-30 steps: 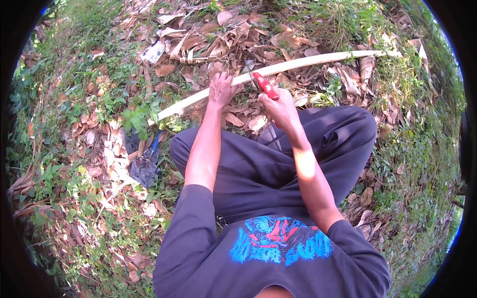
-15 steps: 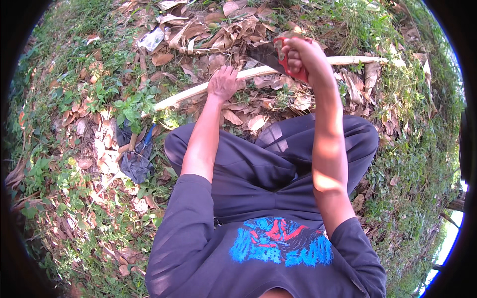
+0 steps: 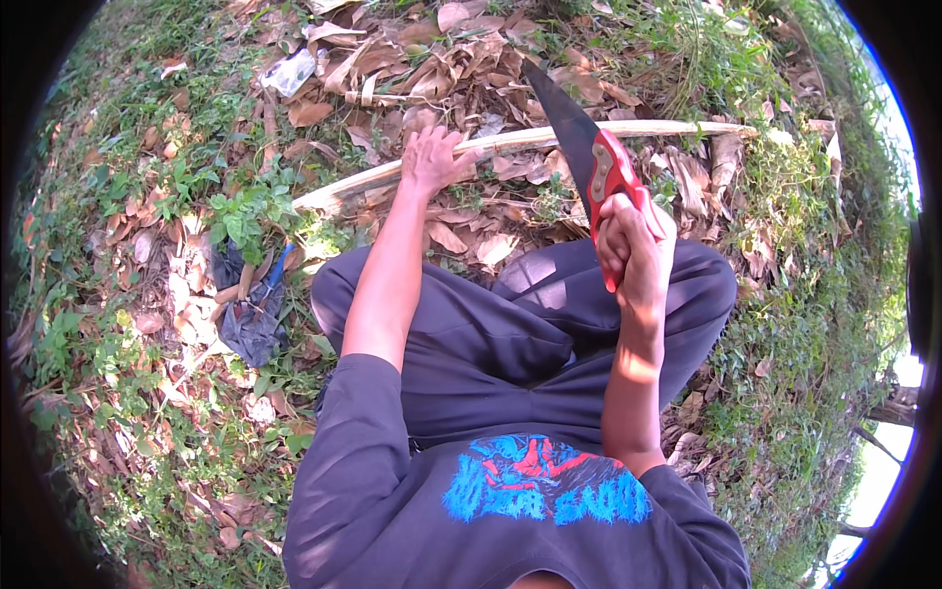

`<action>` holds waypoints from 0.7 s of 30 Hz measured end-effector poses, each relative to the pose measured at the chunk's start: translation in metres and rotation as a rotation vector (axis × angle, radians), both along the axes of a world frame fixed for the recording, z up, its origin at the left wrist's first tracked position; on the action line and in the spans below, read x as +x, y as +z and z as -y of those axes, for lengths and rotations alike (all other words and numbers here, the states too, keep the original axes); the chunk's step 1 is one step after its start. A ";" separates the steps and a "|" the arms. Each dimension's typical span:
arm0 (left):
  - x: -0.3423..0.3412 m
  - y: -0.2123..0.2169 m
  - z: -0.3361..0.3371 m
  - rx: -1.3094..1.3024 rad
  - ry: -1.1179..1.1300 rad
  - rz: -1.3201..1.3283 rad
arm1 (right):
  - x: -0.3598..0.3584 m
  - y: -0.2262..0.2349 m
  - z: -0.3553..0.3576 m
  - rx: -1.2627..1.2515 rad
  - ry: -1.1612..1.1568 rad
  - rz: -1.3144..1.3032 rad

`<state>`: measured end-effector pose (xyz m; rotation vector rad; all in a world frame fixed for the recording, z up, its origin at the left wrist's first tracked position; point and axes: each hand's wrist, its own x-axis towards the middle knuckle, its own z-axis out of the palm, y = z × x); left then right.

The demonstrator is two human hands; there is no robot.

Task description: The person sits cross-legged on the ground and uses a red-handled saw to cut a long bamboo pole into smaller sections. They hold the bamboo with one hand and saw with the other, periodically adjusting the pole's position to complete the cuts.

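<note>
Head view: left hand (image 3: 432, 159) pressed flat, fingers spread, on a pale stick (image 3: 510, 142) lying across dry leaves (image 3: 422, 74) just beyond the knees — right hand (image 3: 638, 245) fisted round the red handle of a knife (image 3: 589, 157), dark blade raised above the stick. Stick looks stiff, light, smooth — best pinned mid-length; knife by the handle only.

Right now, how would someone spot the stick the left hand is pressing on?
Look past the person's dark trousers to the dry leaves. The stick lies across them under the left hand: long, pale and smooth among crumpled brown leaves.
</note>
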<state>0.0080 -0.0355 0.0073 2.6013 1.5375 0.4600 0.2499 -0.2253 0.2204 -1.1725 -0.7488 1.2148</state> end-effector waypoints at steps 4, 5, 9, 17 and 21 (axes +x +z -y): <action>0.000 -0.008 0.001 -0.056 0.040 0.063 | -0.020 -0.022 0.025 -0.015 -0.030 0.074; 0.000 -0.009 0.000 -0.053 0.043 0.072 | -0.027 -0.024 0.031 0.004 -0.031 0.046; 0.001 -0.007 0.002 -0.028 0.063 0.090 | -0.049 -0.037 0.047 -0.030 -0.021 0.022; 0.001 -0.009 0.006 -0.054 0.101 0.076 | -0.068 -0.080 0.056 -0.140 0.050 0.165; 0.002 -0.006 0.006 -0.108 0.115 0.061 | -0.068 -0.088 0.059 -0.149 0.040 0.284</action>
